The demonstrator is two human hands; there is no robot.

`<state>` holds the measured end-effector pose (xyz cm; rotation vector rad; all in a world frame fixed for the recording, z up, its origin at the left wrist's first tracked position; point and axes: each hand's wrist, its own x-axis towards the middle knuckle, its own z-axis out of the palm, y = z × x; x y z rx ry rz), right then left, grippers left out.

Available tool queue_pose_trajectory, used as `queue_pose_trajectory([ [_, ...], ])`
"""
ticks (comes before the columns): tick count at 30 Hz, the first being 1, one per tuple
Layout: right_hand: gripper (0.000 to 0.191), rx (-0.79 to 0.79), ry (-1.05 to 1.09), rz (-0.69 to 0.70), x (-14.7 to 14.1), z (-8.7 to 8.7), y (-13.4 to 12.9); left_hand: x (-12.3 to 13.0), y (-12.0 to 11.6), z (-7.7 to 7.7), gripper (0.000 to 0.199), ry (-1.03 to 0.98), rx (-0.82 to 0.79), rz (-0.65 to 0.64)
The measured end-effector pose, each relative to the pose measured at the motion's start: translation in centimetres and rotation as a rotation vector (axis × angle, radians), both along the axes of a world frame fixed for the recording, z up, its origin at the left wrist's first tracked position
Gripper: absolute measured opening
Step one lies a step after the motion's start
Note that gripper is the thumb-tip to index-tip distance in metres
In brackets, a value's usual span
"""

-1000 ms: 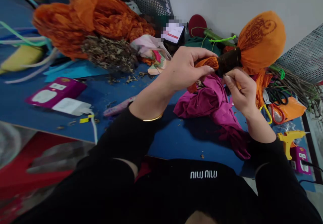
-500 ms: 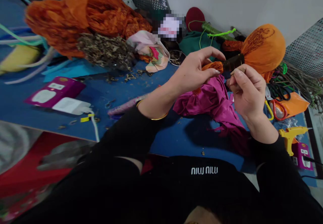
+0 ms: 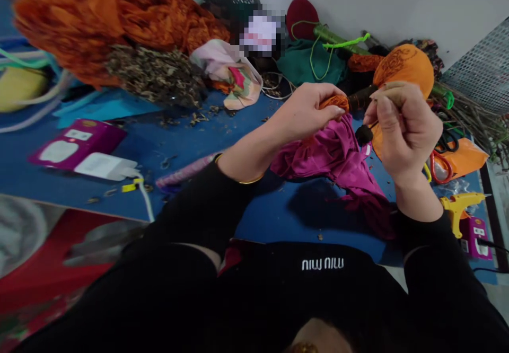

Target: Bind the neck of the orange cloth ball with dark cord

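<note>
An orange cloth bundle (image 3: 411, 69) has a round, stuffed head with a brown printed pattern. Dark thread (image 3: 359, 100) is wound tightly around its narrow neck. My left hand (image 3: 308, 106) is closed around the gathered orange end, thumb on the near side. To the right of the neck, my right hand (image 3: 407, 122) is closed in a pinch, apparently on the thread, whose free strand is too fine to follow. A small dark lump (image 3: 363, 134) shows just below its fingers. Beneath my hands lies a crumpled magenta cloth (image 3: 334, 154).
Left on the blue table (image 3: 254, 210) are orange fabric (image 3: 131, 16), dried leaves (image 3: 159, 74) and a purple box (image 3: 79, 143). A green-handled bundle (image 3: 338, 40) lies behind. Rightward are red-handled scissors (image 3: 441, 167) and a yellow glue gun (image 3: 461, 207).
My right hand has moved right and slightly up, away from the bound neck. The bundle's head has tilted and shifted left; my left hand keeps its hold on the end.
</note>
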<state>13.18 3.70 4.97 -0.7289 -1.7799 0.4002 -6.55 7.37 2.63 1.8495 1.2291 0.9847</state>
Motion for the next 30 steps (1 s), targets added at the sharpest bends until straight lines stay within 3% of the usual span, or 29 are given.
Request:
queue_pose_trajectory([
  [2,0.029,0.083,-0.104,-0.075,0.7,0.5,0.3,0.0,0.0,0.1,0.027,0.017,-0.025,-0.010],
  [6,0.032,0.006,-0.140,-0.125,1.3,0.9,0.4,0.2,-0.1,0.1,0.027,0.031,-0.026,-0.030],
  [18,0.029,-0.200,0.041,0.278,1.2,-0.1,1.6,-0.3,0.0,0.3,0.023,-0.020,-0.130,-0.074],
  [21,0.035,-0.260,0.040,0.272,1.1,0.1,1.7,-0.3,-0.1,0.4,0.023,-0.035,-0.142,-0.084],
  [26,0.027,-0.294,0.117,0.259,0.9,0.8,1.5,-0.1,-0.4,0.7,0.021,-0.009,-0.167,-0.093],
  [30,0.036,-0.300,0.112,0.182,0.6,0.2,2.2,0.0,-0.3,0.5,0.017,-0.004,-0.166,-0.086],
])
